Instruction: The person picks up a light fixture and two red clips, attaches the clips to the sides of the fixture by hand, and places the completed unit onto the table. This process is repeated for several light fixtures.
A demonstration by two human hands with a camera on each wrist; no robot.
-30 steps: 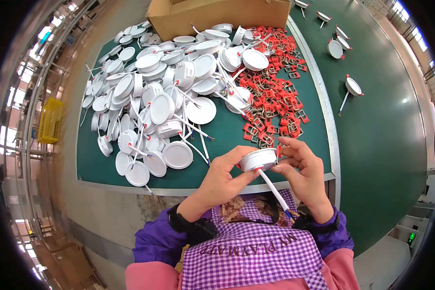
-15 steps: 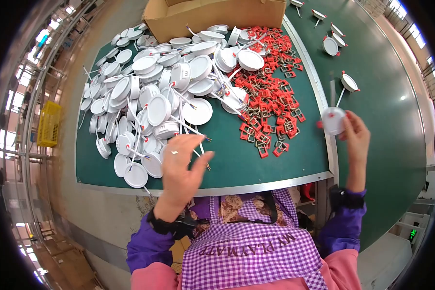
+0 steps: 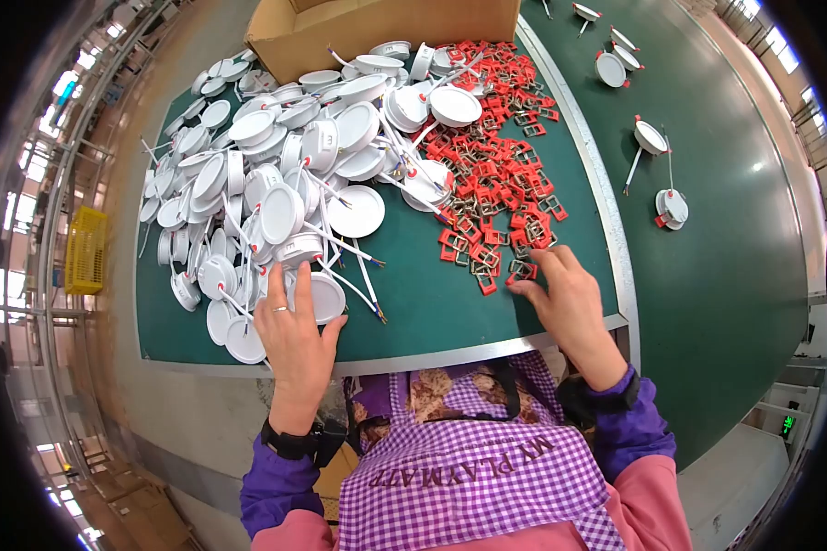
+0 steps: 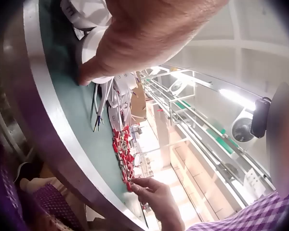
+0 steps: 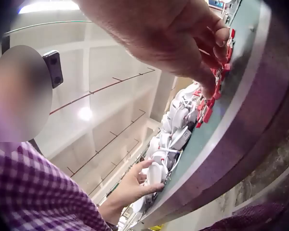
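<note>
My left hand point(image 3: 294, 344), fingers spread, is over the front of a heap of round white downlights point(image 3: 276, 138). Its forefinger and thumb lie at either side of one flat white downlight point(image 3: 327, 298); in the left wrist view the thumb is right at that disc's edge. My right hand point(image 3: 570, 303) is at the near end of a pile of red clips with metal loops point(image 3: 487, 174). Its thumb and forefinger stand apart around one red clip point(image 3: 522, 271). The right wrist view shows the thumb tip against the red clips point(image 5: 208, 113).
An open cardboard box point(image 3: 386, 26) stands behind the heap. A metal edge strip point(image 3: 583, 147) divides this green tabletop from the green surface at right, where a downlight with red clips point(image 3: 672, 210) and several others lie. White cables with bare wire ends stick out of the heap.
The downlight the right hand carried now lies on the green surface at right. That hand has moved back left to the red clips. The left hand has reached onto the heap's front.
</note>
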